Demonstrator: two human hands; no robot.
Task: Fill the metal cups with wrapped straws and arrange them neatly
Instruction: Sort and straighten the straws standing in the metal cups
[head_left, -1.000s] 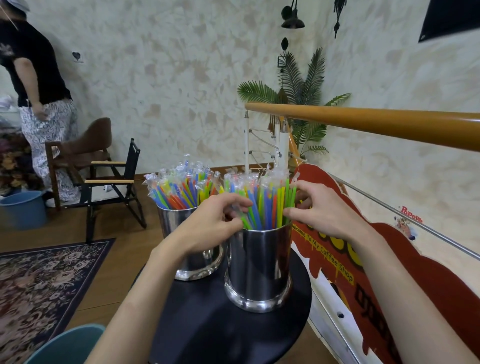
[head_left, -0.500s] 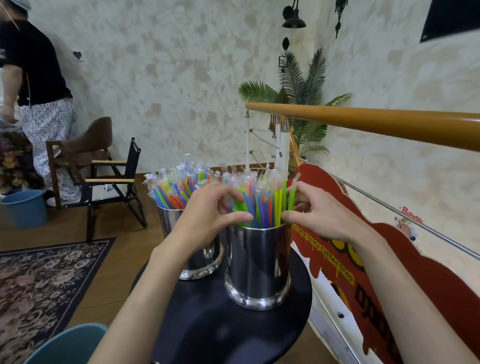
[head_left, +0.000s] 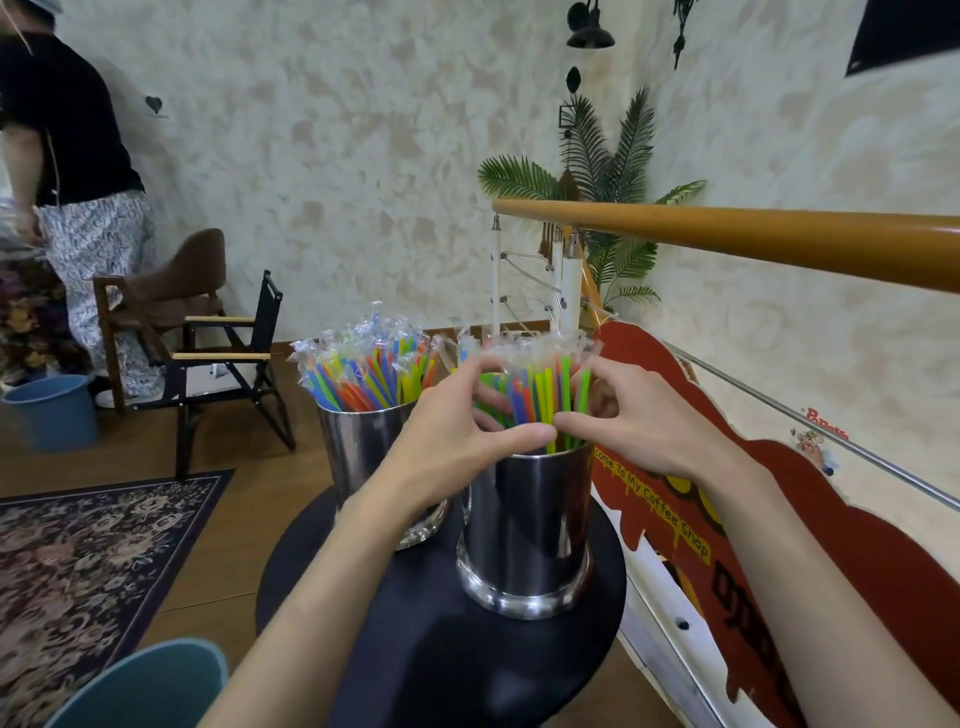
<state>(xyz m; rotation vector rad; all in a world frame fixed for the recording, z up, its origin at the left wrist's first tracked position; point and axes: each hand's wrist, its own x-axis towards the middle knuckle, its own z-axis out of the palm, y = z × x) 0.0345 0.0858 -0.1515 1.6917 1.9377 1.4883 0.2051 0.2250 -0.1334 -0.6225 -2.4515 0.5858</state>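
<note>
Both hands have closed in since a moment ago: the left hand (head_left: 457, 436) and right hand (head_left: 644, 431) now ring the wrapped straws (head_left: 540, 395) in the near metal cup (head_left: 524, 535), each grip curled around the bundle, thumbs meeting. The second cup (head_left: 358, 447) stands behind on the round black bench (head_left: 415, 654); rug (head_left: 78, 561), chair (head_left: 171, 312) beyond.

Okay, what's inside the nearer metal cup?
The nearer metal cup holds wrapped straws, gathered by the left hand and right hand. Their lower ends are hidden by its wall.

Mottled beige wall (head_left: 322, 171); wooden floor (head_left: 244, 499), patterned rug (head_left: 78, 561), folding chair (head_left: 228, 358)
</note>
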